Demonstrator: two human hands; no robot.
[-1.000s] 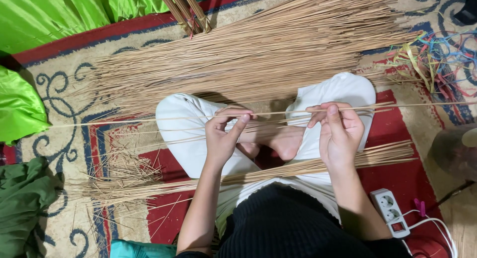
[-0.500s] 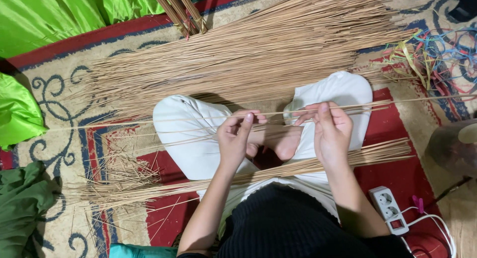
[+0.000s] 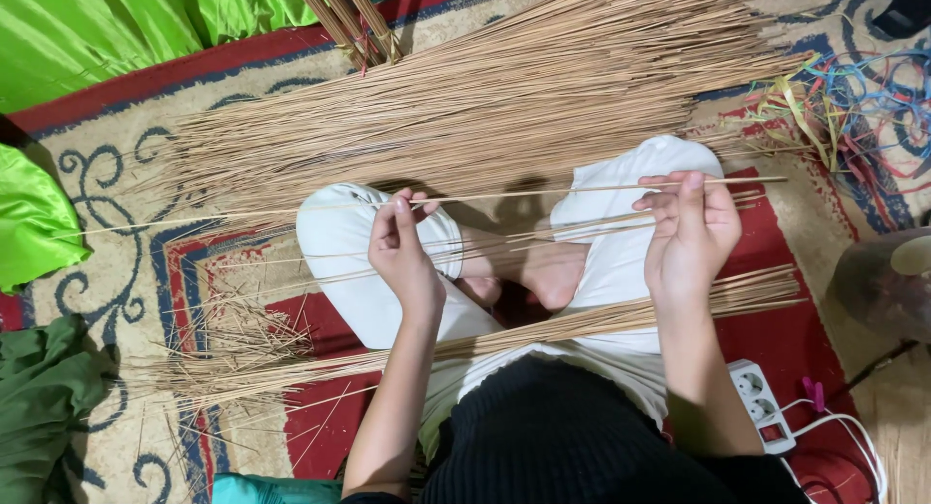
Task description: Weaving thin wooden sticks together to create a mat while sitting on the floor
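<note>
Tan stick [image 3: 543, 192] spans my lap; I see left hand [image 3: 402, 252] and right hand [image 3: 690, 234] both pinching it.

green cloth [image 3: 39, 417]: cut by left edge | power strip [image 3: 761, 405]: cable cropped
</note>
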